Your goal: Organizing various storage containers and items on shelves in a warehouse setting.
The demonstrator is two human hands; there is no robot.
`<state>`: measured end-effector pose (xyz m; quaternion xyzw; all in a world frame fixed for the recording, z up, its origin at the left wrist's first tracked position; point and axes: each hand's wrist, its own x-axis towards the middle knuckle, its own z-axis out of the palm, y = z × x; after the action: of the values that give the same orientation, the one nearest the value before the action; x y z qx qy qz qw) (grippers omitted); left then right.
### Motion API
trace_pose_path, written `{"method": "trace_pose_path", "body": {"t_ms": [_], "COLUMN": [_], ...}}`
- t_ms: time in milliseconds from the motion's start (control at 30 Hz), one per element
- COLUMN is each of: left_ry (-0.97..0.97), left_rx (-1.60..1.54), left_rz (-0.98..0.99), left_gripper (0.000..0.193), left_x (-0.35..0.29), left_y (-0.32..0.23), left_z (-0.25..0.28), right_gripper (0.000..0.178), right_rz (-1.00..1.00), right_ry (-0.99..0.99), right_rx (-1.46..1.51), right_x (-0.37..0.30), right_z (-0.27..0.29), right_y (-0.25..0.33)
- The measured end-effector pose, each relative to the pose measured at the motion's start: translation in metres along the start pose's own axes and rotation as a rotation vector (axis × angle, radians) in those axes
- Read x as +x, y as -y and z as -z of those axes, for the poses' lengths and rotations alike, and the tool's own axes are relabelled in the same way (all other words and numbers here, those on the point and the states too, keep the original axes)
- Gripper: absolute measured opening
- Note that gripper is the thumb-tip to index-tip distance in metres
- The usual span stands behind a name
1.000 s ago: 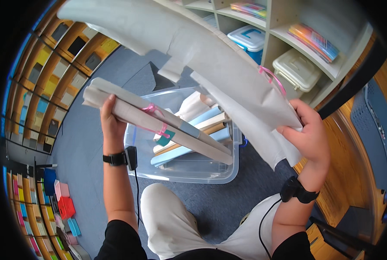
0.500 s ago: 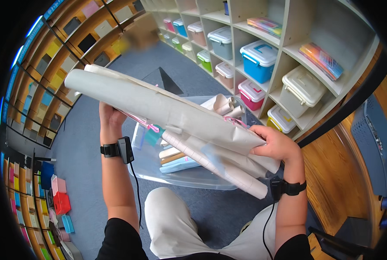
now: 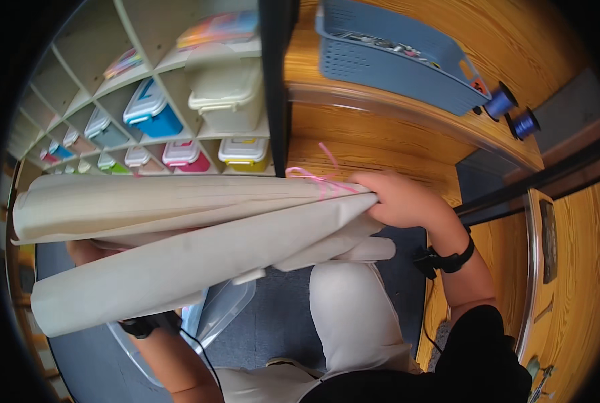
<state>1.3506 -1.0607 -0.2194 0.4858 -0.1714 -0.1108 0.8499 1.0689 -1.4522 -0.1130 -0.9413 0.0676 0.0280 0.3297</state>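
Note:
Large rolls of beige paper [image 3: 179,232] lie across the view from left to right, bound with a pink ribbon [image 3: 317,176] near their right end. My right hand [image 3: 397,198] grips that right end. My left hand [image 3: 88,252] is under the rolls at the left, mostly hidden by the paper; only part of it and the forearm with a black wristband [image 3: 142,327] show. A clear plastic bin [image 3: 216,312] sits below the rolls by my knee.
A cubby shelf [image 3: 172,74] with coloured lidded boxes stands at the upper left. A wooden counter [image 3: 394,114] carries a grey-blue basket [image 3: 397,57] and blue ribbon spools [image 3: 511,111]. Blue carpet [image 3: 280,322] lies underfoot.
The view has swung to the right, from the bin and shelves toward the wooden counter. Both hands still carry the paper rolls, which now lie nearly level across the view.

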Motion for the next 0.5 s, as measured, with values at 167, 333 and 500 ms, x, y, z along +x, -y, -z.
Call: {"method": "trace_pose_path", "body": {"t_ms": [167, 333, 500], "left_ry": [0.131, 0.116, 0.115], "left_rx": [0.057, -0.032, 0.156], "left_rz": [0.023, 0.165, 0.219], "left_gripper": [0.044, 0.044, 0.048], "left_x": [-0.002, -0.021, -0.034], "left_y": [0.053, 0.097, 0.167], "left_z": [-0.142, -0.219, -0.214], "right_gripper": [0.026, 0.02, 0.019], "right_rz": [-0.271, -0.532, -0.568], "right_ry": [-0.164, -0.175, -0.087], "right_rx": [0.053, 0.101, 0.052], "right_x": [-0.063, -0.104, -0.09], "right_z": [-0.016, -0.05, -0.05], "right_y": [-0.101, -0.22, -0.292]}}
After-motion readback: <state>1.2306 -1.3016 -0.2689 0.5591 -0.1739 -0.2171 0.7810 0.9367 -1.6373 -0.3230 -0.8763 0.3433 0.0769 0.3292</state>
